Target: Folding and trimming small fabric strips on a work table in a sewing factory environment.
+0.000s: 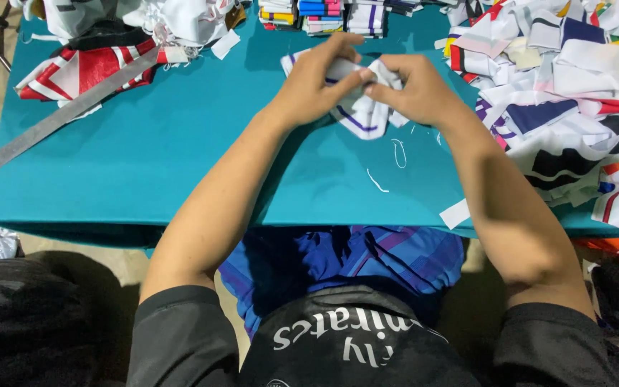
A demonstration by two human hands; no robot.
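Both hands meet at the upper centre of the frame, above the teal table [145, 165]. The left hand [317, 82] and the right hand [413, 89] are each closed on the same small white cloth piece with purple stripes [360, 115]; the fingers pinch its upper part, while its lower part rests on the table.

Surroundings: a large heap of mixed cloth pieces [567, 93] fills the upper right, just beside the right forearm. A long grey metal ruler [59, 118] lies diagonally at the upper left, its upper end over a red and white cloth [80, 72]. Stacks of folded pieces [320, 14] line the top edge, beyond the hands. Loose white threads [388, 165] lie on the table below the cloth piece, between the forearms.
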